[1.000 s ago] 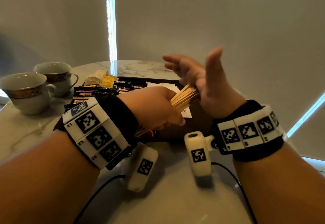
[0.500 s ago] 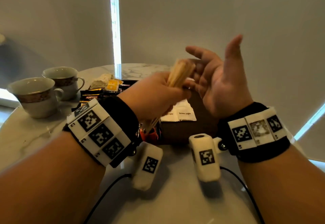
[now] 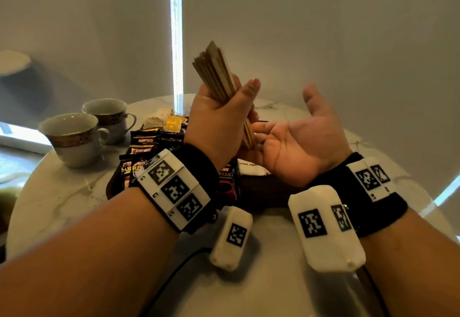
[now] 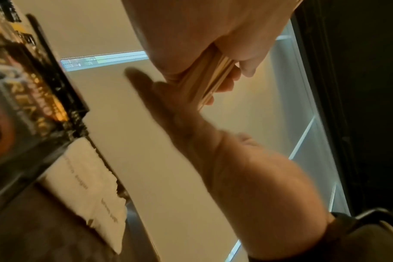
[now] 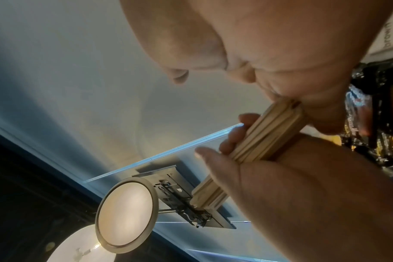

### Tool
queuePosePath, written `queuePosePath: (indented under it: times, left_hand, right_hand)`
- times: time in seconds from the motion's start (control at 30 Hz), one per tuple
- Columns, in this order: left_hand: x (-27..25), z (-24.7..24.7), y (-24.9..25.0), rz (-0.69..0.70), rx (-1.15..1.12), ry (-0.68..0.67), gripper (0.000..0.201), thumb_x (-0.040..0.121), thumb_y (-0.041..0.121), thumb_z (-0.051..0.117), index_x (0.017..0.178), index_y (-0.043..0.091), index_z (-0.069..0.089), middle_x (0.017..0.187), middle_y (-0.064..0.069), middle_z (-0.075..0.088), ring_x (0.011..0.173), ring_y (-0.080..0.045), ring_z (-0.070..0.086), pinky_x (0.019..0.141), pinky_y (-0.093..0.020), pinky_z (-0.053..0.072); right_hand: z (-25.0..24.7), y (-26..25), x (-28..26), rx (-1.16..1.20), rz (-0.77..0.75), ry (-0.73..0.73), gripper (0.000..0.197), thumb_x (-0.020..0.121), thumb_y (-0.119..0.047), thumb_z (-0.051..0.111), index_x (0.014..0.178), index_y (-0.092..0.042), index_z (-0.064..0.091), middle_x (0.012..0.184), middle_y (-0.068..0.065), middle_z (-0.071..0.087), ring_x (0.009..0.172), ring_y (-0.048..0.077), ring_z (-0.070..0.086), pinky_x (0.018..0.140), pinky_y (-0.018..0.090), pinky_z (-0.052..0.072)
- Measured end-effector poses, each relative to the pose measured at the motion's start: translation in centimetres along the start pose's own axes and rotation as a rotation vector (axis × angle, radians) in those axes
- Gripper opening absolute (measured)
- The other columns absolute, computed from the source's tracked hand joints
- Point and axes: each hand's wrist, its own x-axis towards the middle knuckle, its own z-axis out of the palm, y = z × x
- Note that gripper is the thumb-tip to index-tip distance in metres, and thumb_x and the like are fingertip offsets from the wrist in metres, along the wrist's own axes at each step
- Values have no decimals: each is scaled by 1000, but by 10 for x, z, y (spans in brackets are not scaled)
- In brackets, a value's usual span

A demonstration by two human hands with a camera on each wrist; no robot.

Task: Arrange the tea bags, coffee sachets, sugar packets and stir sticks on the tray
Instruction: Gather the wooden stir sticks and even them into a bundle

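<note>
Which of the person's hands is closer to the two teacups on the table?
The left. The left hand, gripping the stir sticks, is raised just to the right of the teacups; the open right hand lies farther right, beyond the left hand.

The left hand point(image 3: 219, 122) grips a bundle of wooden stir sticks point(image 3: 219, 80) nearly upright, their lower ends resting on the upturned palm of the right hand point(image 3: 296, 145), whose fingers are spread flat. Below both hands lie coffee sachets point(image 3: 146, 142) and a brown sugar packet point(image 3: 251, 168); two teacups point(image 3: 74, 137) stand left of the left hand.
</note>
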Motion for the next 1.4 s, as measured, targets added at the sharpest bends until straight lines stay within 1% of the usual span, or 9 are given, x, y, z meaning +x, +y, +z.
queuePosePath:
  times: [0.17, 0.3, 0.43, 0.8, 0.9, 1.0, 1.1, 1.23, 1.4]
  left_hand:
    - [1, 0, -1, 22, -17, 6, 23, 96, 21, 67, 78, 22, 52, 61, 3, 57, 62, -18, 61, 71, -49, 59]
    - [1, 2, -5, -20, -20, -19, 22, 97, 20, 68, 80, 17, 53, 72, -10, 60, 66, -23, 64, 61, -33, 57]
    - [1, 2, -8, -100, -78, -51, 26, 94, 14, 70, 74, 18, 54, 65, -5, 60, 65, -20, 65, 56, -34, 56]
    - [0, 0, -9, -106, 139, -107, 24, 95, 18, 68, 78, 18, 51, 62, -3, 50, 55, -20, 54, 53, -31, 49]
    - [1, -3, 2, -175, 419, -314, 21, 95, 23, 69, 83, 18, 52, 65, 0, 52, 55, -16, 52, 51, -29, 47]
    - [-2, -4, 14, -311, 761, -655, 19, 94, 31, 70, 88, 33, 52, 75, 3, 58, 56, -8, 54, 51, -20, 51]
    - [-6, 0, 19, -379, 938, -791, 18, 94, 36, 69, 97, 35, 52, 83, 4, 59, 65, -8, 57, 59, -23, 51]
    - [-10, 7, 22, -341, 1029, -795, 22, 94, 35, 69, 105, 36, 49, 82, 10, 56, 69, -5, 55, 59, -20, 43]
    - [-10, 6, 23, -370, 1045, -792, 22, 93, 35, 70, 99, 37, 49, 82, 9, 59, 68, -6, 58, 59, -20, 45]
  right_hand:
    - [2, 3, 2, 4, -15, -17, 122, 76, -87, 45, 147, 10, 26, 141, 36, 48, 131, 50, 49, 116, 57, 32]
    - [7, 5, 0, 53, -67, -37, 120, 76, -88, 45, 144, 10, 34, 138, 34, 51, 125, 49, 54, 106, 61, 43]
    - [9, 7, -1, 16, -100, 14, 117, 79, -88, 39, 138, 13, 40, 127, 34, 58, 110, 49, 63, 97, 61, 49]
    - [6, 2, -1, -211, -45, 138, 117, 75, -93, 33, 139, 4, 45, 137, 28, 54, 123, 44, 55, 112, 59, 36]
    - [8, -13, -7, -508, -265, 331, 110, 73, -95, 24, 146, -14, 42, 152, 32, 36, 141, 51, 33, 116, 66, 22]
    - [12, -32, -22, -799, -622, 472, 96, 79, -82, 6, 154, -27, 31, 163, 17, 22, 150, 39, 21, 118, 60, 18]
    - [14, -37, -29, -957, -794, 479, 89, 87, -72, -12, 158, -29, 22, 167, 6, 16, 153, 29, 14, 120, 57, 9]
    - [12, -15, -12, -1217, -621, 352, 136, 41, -105, 12, 156, -35, 22, 166, -6, 16, 153, 19, 11, 120, 48, 5]
    - [12, -13, -11, -1189, -591, 275, 150, 25, -108, 20, 156, -35, 24, 166, -5, 17, 153, 19, 8, 118, 48, 2]
